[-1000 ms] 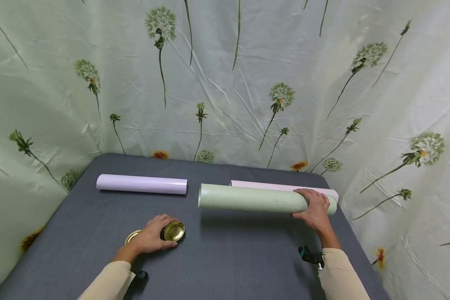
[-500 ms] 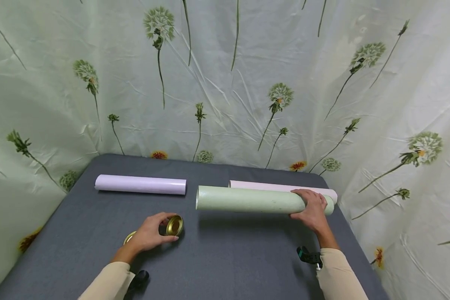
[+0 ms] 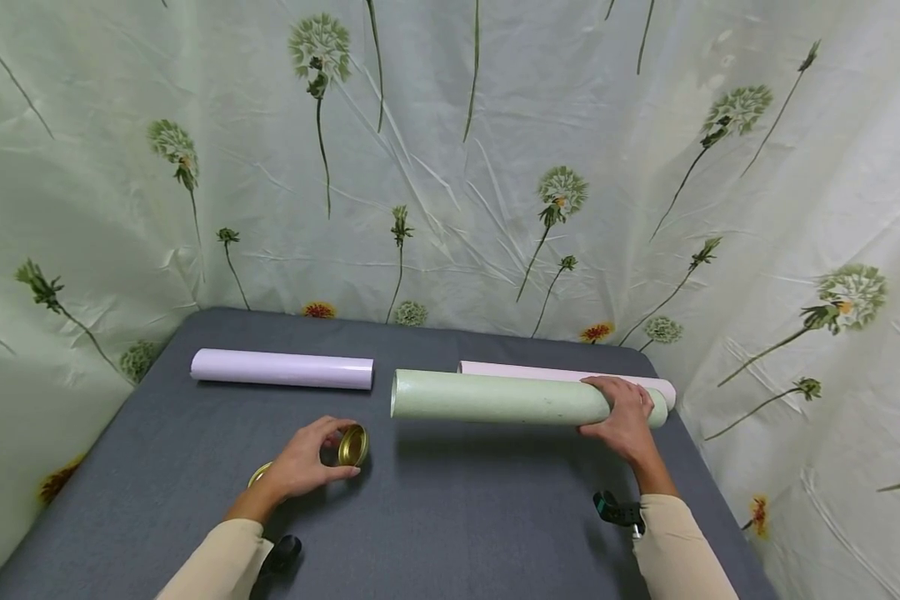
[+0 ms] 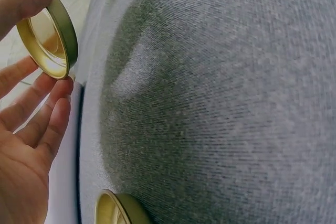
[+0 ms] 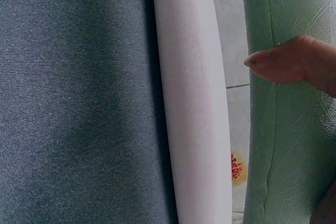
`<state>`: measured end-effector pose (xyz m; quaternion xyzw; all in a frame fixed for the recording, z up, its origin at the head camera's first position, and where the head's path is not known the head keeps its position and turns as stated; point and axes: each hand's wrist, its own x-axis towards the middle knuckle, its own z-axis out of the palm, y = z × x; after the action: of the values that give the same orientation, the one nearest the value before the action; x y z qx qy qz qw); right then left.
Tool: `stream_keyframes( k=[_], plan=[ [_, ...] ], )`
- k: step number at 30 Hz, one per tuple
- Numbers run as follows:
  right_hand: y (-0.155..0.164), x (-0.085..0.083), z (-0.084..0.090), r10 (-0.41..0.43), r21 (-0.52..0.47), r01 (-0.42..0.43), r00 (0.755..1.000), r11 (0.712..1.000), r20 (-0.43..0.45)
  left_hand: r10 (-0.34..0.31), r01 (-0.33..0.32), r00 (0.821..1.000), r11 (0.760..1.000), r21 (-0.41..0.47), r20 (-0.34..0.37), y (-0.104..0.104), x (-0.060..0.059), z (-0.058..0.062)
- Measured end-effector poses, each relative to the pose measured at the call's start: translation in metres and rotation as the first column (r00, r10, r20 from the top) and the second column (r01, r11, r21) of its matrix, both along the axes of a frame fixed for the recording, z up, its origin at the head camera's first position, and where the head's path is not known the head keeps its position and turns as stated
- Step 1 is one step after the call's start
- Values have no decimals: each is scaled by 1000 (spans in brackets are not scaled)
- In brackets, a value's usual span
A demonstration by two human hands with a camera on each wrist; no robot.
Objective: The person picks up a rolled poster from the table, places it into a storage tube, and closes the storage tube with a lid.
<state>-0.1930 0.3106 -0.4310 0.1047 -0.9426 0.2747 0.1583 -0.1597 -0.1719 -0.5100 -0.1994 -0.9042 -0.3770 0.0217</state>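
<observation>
1. Tipped more upright than in the earlier head frame, the gold lid [image 3: 353, 446] now sits slightly higher, low and left of centre.
2. The left hand [image 3: 307, 458] pinches its rim between thumb and fingers, clear of the tabletop [image 3: 450, 517].
3. At right of frame, the right hand [image 3: 624, 417] is clamped round the green roll [image 3: 502, 397], raised above its shadow.
4. Lifting looks done for both, I'd judge; neither is set down. The second gold lid [image 3: 257, 476] at lower left, purple roll [image 3: 283, 369] at left and pink roll [image 3: 543, 372] behind the green one lie ungripped.
5. From the left wrist I see the second lid's side wall; the head view gives only a sliver. Only the right wrist view shows a seam [image 5: 272, 87] along the green roll.
</observation>
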Motion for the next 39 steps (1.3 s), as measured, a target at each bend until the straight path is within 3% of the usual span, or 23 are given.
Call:
stream_keyframes(
  k=[9,15,21,32,39],
  plan=[
    [1,0,2,1,-7,-1,1000,1000,-10,-9,8,1000,999,33,20,3,-1,4],
    [2,0,1,5,2,-5,1000,1000,-28,-19,18,1000,994,107,13,6,-2,12],
    [2,1,0,4,3,-4,1000,1000,-23,-47,37,998,983,178,48,9,-4,20],
    [2,2,2,18,9,-18,999,1000,-39,-41,18,997,951,309,69,14,-9,30],
    [1,4,3,15,12,-15,998,1000,-57,-77,30,993,906,422,95,17,-14,32]
  ],
)
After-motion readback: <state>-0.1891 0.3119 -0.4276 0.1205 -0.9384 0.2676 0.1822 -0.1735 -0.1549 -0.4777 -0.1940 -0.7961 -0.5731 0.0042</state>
